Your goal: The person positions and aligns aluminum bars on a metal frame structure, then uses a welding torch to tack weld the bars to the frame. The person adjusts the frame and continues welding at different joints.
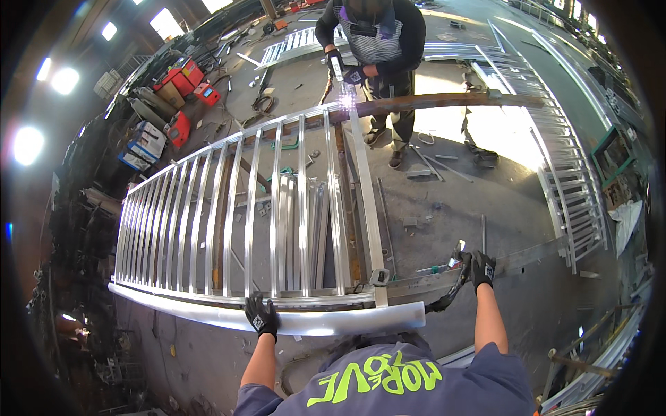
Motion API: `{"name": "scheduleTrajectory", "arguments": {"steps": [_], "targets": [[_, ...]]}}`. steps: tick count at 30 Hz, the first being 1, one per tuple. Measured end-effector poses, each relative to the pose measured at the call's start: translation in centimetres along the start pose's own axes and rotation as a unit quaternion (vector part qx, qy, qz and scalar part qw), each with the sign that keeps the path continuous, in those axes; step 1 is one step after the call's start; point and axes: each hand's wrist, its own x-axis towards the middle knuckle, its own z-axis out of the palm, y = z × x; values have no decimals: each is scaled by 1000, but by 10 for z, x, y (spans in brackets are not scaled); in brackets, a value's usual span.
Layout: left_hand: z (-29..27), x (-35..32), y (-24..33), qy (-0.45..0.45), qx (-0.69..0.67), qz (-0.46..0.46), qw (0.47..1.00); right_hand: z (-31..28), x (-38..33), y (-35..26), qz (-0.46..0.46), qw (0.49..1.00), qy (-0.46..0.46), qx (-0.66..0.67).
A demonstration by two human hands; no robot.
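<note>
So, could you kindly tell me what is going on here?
The person's left hand rests on the pale tube along the near edge of the railing. The right hand holds a tool with a black cable, beyond its right end. Across, a co-worker holds a torch at the far corner, where a bright spark glows.

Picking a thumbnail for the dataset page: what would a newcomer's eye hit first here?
First, the white-violet glare at upper centre, just in front of a co-worker bent over the work. Next, the long barred metal frame sweeping across the left and middle. Then, lower down, the dark-gloved hands: left on the pale rail along the frame's near side, right stretched out right with a dark-cabled tool.
</note>
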Motion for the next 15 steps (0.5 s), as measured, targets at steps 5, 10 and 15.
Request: {"name": "scheduleTrajectory", "arguments": {"steps": [5, 10, 15], "targets": [[4, 2, 38, -102, -26, 52, 993, -4, 31, 19, 95, 992, -82, 2], [4, 12, 29, -94, -4, 160, 983, 0, 46, 7, 159, 986, -25, 52], [11, 14, 30, -107, -47, 141, 983, -3, 55, 11, 91, 996, 17, -4]]}}
